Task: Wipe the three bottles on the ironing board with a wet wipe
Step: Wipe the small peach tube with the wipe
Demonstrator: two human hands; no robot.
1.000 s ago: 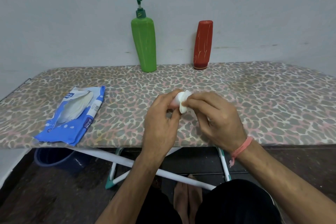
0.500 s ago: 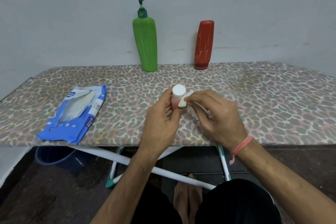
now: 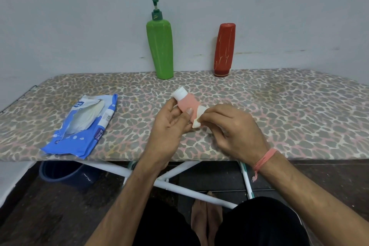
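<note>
Bottles: the small pink bottle (image 3: pixel 186 104) with a white cap is in my hands above the ironing board (image 3: pixel 279 110), tilted with its cap up and to the left; the green pump bottle (image 3: pixel 160 50) and the red bottle (image 3: pixel 224 50) stand upright at the far edge, apart from each other.
Left hand (image 3: pixel 169 126): curled around the pink bottle, thumb across its front.
Right hand (image 3: pixel 233 128): fingers pinched on a folded white wet wipe (image 3: pixel 199 116), pressed to the bottle's lower end.
Surface: ironing board cover in a leopard print of grey, pink and cream; an open blue pack of wipes (image 3: pixel 83 126) lies flat at the left.
Room: plain pale wall (image 3: pixel 79 16) just behind the board; white crossed legs (image 3: pixel 175 185), a dark floor and a blue bucket (image 3: pixel 63 173) underneath.
Me: bare feet below the board, a pink thread band (image 3: pixel 263 161) on my right wrist.
</note>
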